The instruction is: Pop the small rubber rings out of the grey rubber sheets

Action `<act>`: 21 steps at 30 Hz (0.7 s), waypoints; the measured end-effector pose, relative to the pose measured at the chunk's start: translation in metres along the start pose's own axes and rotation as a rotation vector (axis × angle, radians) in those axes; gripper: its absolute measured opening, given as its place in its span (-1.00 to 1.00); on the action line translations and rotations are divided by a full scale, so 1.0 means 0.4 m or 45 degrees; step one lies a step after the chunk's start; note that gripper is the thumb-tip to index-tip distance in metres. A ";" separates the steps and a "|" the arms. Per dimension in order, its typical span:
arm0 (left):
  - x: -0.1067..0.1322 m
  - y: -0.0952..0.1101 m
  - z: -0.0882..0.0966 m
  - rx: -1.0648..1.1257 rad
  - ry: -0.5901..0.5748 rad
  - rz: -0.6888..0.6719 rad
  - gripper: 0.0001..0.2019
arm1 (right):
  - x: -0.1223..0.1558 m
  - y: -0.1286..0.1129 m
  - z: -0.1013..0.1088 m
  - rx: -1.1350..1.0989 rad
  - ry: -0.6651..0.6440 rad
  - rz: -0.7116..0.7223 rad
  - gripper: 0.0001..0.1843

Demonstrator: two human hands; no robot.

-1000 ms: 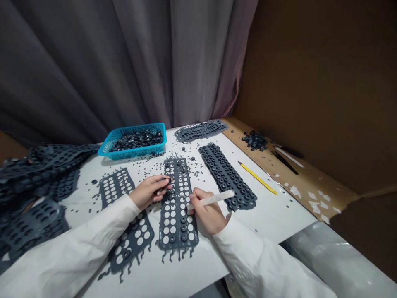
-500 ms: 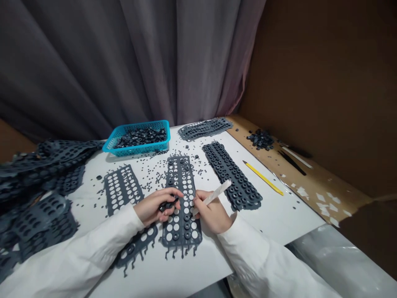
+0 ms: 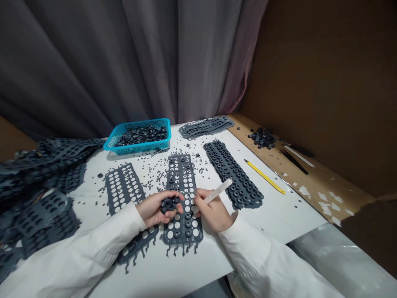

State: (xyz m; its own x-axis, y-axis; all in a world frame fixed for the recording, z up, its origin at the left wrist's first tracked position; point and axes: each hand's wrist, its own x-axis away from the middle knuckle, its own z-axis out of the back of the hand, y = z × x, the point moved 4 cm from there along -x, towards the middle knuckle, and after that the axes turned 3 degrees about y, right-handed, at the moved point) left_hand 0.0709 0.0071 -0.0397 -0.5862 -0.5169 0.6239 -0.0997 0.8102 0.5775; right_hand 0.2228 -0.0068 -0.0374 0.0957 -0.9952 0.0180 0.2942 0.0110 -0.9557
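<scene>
My left hand (image 3: 156, 208) is cupped around several small black rubber pieces (image 3: 169, 204), palm turned partly up. In my right hand (image 3: 214, 212) is a white pen-like tool (image 3: 219, 190), gripped like a pencil with its lower end at the right side of the middle perforated sheet (image 3: 183, 178). That dark rubber sheet lies flat under both hands, with black rings seated in some of its holes near the bottom and top. Another perforated sheet (image 3: 124, 186) lies under my left forearm, partly covered by it.
A blue basket (image 3: 138, 148) of black pieces stands at the back. To the right lie a ring-covered sheet (image 3: 232, 174), a yellow craft knife or pencil-like tool (image 3: 265, 177) and a black pile (image 3: 262, 138). Perforated sheets (image 3: 40, 194) heap at left; tiny black bits litter the table.
My left hand has turned its palm further up, so more of the black pieces show. The right hand stays at nearly the same spot with the white tool.
</scene>
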 end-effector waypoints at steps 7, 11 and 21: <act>0.001 0.001 -0.003 -0.020 0.070 0.017 -0.81 | 0.001 0.005 -0.002 0.006 -0.006 -0.011 -0.72; 0.004 0.004 -0.009 -0.311 0.137 -0.144 -0.78 | 0.000 0.008 -0.001 0.027 -0.004 -0.002 -0.73; 0.007 0.046 -0.074 -1.919 -0.028 -0.908 -0.78 | 0.002 0.001 0.001 0.060 0.005 0.031 -0.72</act>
State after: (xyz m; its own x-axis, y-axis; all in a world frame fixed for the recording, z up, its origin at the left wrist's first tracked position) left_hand 0.0912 0.0125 -0.0120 -0.7788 -0.6265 0.0300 0.4706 -0.5520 0.6884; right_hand 0.2233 -0.0075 -0.0378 0.0993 -0.9950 -0.0061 0.3362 0.0393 -0.9410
